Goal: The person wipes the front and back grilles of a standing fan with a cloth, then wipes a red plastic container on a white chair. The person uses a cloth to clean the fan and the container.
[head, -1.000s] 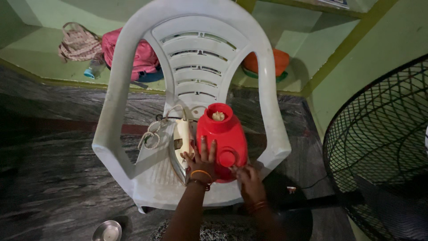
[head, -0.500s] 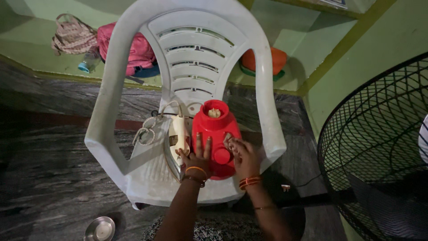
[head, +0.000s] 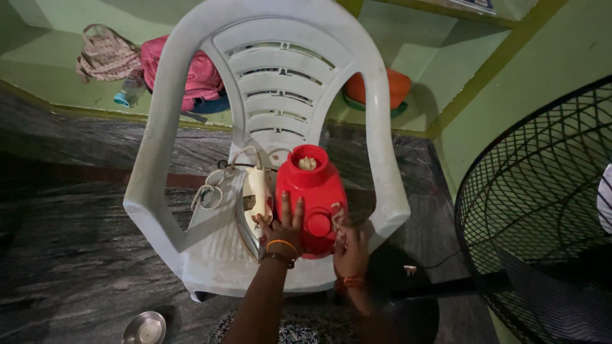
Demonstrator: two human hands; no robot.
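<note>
Head view: red mixer base (head: 312, 194) at chair (head: 210, 255) seat's front right, beside iron (head: 255, 204). Left hand (head: 282, 226) flat on it, right hand (head: 347, 245) gripping its side. Looks like steadying; any lift needs both hands.

— What is it you're touching there?

— You've got a glossy red plastic mixer base (head: 312, 197), bulbous with a narrower round top. It stands upright on the seat of the white plastic chair (head: 217, 255), towards the right side, close in front of the backrest.

— Anything on it?

— A pale, cream-coloured coupling sits in the recessed top, and a round red knob faces you low on the front. The body looks whole and clean.

— And what's next to it?

— Just beside its left flank lies a cream-handled iron (head: 255, 200), touching or nearly so; you can't tell which.
</note>
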